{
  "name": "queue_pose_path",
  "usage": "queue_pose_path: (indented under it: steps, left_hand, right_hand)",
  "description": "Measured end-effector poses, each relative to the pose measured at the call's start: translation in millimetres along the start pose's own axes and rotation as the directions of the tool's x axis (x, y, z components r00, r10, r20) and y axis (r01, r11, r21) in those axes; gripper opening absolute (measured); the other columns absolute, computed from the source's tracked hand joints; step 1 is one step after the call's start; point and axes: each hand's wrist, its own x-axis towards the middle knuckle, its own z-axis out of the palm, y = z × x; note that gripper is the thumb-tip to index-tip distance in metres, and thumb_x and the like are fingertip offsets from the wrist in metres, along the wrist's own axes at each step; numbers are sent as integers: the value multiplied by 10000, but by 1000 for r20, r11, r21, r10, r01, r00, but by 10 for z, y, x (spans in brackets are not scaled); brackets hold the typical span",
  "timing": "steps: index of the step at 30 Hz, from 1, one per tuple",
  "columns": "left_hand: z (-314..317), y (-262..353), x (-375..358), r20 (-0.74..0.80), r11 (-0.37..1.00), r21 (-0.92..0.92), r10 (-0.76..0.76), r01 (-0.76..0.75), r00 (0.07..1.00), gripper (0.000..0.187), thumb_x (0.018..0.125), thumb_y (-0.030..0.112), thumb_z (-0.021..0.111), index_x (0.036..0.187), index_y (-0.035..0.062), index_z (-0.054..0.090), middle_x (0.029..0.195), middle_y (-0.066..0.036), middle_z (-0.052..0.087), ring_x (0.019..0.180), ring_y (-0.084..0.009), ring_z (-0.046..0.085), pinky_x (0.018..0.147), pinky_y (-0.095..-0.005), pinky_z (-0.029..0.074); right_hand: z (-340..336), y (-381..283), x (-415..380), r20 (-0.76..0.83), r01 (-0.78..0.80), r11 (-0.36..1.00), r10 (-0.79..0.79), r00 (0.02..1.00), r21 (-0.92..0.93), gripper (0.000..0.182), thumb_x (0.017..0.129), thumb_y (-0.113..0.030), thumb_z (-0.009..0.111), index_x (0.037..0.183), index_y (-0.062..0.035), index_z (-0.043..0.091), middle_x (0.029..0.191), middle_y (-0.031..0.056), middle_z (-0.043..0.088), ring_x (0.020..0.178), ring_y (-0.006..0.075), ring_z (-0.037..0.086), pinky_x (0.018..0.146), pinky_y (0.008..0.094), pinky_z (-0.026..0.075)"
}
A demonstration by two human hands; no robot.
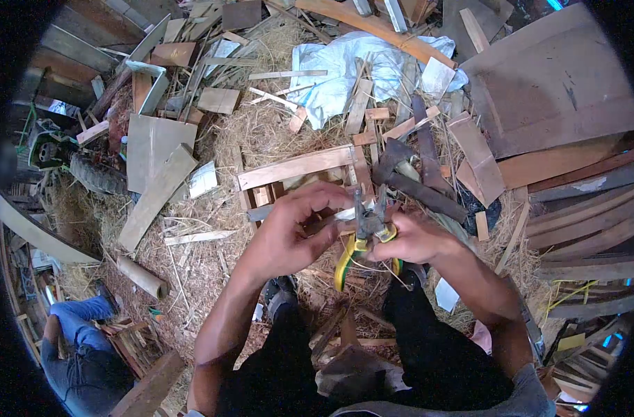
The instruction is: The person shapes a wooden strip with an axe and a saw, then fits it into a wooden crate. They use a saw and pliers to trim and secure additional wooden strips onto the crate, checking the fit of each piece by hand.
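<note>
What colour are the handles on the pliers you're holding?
Yellow and green on the pliers, held in the right hand; head view shows the handles.

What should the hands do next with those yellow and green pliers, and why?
Probably squeeze the handles a little tighter. The right hand holds the yellow-and-green-handled metal pliers with their tips pointing up, and the left hand pinches a small pale piece right beside those tips. What the tips grip is too small to tell, so a firmer bite seems the safest step.
</note>
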Motion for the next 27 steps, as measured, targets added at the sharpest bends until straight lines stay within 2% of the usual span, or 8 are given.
queue_pose_path:
  steps: [4, 11, 12, 15, 18, 21, 24, 27]
  left_hand:
    - [-63, 21, -11, 71, 997, 34, 70, -72, 995, 444, 730, -107, 621, 1160, 2, 640, 1172, -164, 631, 1122, -299, 620, 946, -382, 509]
    - [-101, 2, -30, 103, 993, 109, 31, -42, 994, 443, 801, -16, 635, 1241, 32, 618, 1128, -170, 646, 1075, -305, 635, 911, -395, 513]
    - [-94, -24, -35, 92, 986, 153, 52, -66, 994, 424, 830, 8, 629, 1252, 36, 615, 1087, -168, 662, 1033, -299, 655, 888, -395, 521]
    - [-61, -83, -61, 105, 939, 217, -293, 266, 950, 363, 924, 100, 583, 1282, 45, 604, 870, -156, 689, 850, -277, 695, 788, -394, 534]
    - [25, -105, -125, 121, 924, 283, -302, 258, 946, 289, 978, 175, 546, 1223, 46, 632, 688, -121, 660, 617, -233, 657, 651, -382, 521]
    - [148, -88, -117, 24, 884, 50, -466, 464, 885, 270, 1018, 226, 517, 1099, 5, 649, 624, -68, 606, 496, -147, 563, 508, -334, 465]
    - [187, -39, -102, 58, 855, -82, -508, 512, 859, 341, 1053, 283, 466, 1078, -13, 632, 619, -34, 564, 480, -104, 532, 452, -272, 424]
    - [287, -136, -113, 148, 804, -260, -514, 534, 845, 353, 1055, 329, 456, 1101, 17, 616, 647, -31, 579, 493, -91, 527, 447, -242, 402]
  right_hand:
    - [73, 142, -1, 46, -61, 996, 58, 997, 61, 464, 803, -52, 695, 1254, -57, 583, 1099, 8, 629, 994, 116, 570, 871, 317, 482]
    - [52, 281, 115, 144, 114, 943, -166, 975, 314, 303, 826, 29, 594, 1124, -24, 611, 950, -3, 644, 879, 112, 602, 797, 295, 491]
    - [31, 216, 103, 105, 85, 964, -115, 988, 251, 285, 824, 24, 593, 1105, -25, 611, 935, -4, 638, 869, 107, 598, 781, 290, 488]
    - [-24, 15, 64, -23, 72, 994, -74, 997, -87, 301, 818, 43, 584, 1116, -4, 573, 874, 6, 563, 774, 76, 534, 677, 269, 456]
    - [-4, -167, -67, -61, 103, 923, -135, 989, -370, 304, 817, 34, 573, 1120, 24, 562, 923, 60, 576, 847, 145, 584, 732, 312, 472]
    - [-88, -71, -68, -269, -23, 537, -384, 883, -843, 358, 794, 33, 567, 1152, 34, 552, 1009, 140, 578, 978, 272, 605, 844, 353, 471]
    - [-254, 38, -174, -383, 108, 653, -561, 734, -749, 408, 761, 51, 555, 1169, 34, 543, 1073, 204, 554, 1070, 382, 561, 929, 398, 447]
    - [-467, 205, -442, -432, -64, 615, -472, 768, -786, 427, 760, 40, 570, 1186, 42, 538, 1143, 238, 565, 1116, 411, 553, 985, 430, 430]
